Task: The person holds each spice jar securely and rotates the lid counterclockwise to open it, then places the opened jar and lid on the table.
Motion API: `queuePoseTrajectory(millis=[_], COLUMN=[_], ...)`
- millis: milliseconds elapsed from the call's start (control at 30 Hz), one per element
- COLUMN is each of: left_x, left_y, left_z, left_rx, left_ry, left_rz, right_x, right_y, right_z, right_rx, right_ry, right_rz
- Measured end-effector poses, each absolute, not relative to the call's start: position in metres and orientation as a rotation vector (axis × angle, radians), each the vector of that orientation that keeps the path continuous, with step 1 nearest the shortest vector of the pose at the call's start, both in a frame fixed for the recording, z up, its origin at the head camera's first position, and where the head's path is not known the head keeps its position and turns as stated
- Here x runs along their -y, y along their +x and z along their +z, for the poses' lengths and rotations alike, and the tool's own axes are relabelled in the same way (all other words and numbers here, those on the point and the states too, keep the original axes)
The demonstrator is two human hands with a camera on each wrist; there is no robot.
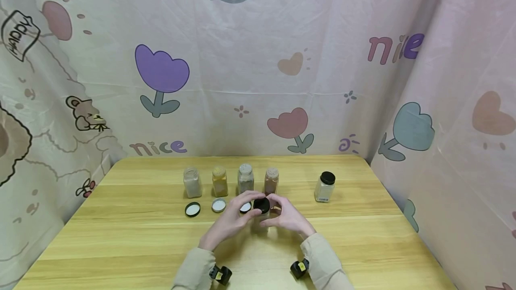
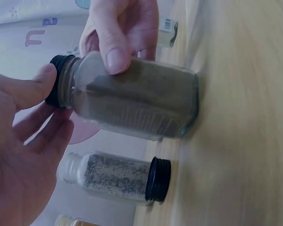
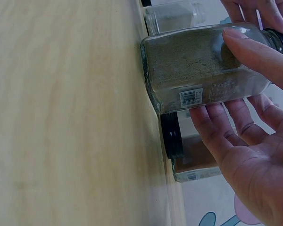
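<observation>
Both hands are on a square glass spice jar (image 2: 146, 101) of grey-brown powder, which stands upright on the table. My left hand (image 1: 234, 217) pinches its black lid (image 1: 262, 205) between thumb and fingers. From the other side my right hand (image 1: 288, 216) grips the glass body, thumb on one face and fingers on another, as the right wrist view shows. The lid is on the jar's neck; whether it is loose cannot be told. Behind stand a jar of speckled seasoning (image 2: 115, 176) and one of reddish-brown powder (image 3: 198, 153).
A white-filled jar (image 1: 192, 183) and a yellow-brown one (image 1: 220, 182) stand back left. In front lie removed lids: a black-rimmed one (image 1: 192, 209), a pale one (image 1: 219, 205) and another (image 1: 245, 207) by my left hand. A black-lidded jar (image 1: 324, 188) stands right.
</observation>
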State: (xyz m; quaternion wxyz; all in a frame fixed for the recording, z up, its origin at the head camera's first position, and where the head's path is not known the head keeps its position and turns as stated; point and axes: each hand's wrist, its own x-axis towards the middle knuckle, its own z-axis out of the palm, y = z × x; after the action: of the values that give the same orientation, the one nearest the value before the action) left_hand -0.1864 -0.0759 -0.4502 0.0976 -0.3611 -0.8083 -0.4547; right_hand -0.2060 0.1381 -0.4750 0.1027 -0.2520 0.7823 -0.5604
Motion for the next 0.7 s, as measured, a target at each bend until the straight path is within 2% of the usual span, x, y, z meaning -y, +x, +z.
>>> queuePoseTrajectory(millis=[233, 567, 700], left_x=[0.071, 0.081, 0.080], left_y=[-0.186, -0.184, -0.185], left_z=[-0.450, -0.446, -0.448], left_rx=[2.395, 2.415, 2.406], left_ry=[-0.981, -1.181, -1.149], left_rz=[-1.276, -1.383, -1.353], right_x=[-0.138, -0.139, -0.138], right_y=[-0.206, -0.205, -0.206], right_z=[-0.475, -0.475, -0.475], right_rx=[-2.326, -2.332, -2.323], right_ry=[-0.731, -0.725, -0.742], right_rz=[-1.634, -1.626, -1.635])
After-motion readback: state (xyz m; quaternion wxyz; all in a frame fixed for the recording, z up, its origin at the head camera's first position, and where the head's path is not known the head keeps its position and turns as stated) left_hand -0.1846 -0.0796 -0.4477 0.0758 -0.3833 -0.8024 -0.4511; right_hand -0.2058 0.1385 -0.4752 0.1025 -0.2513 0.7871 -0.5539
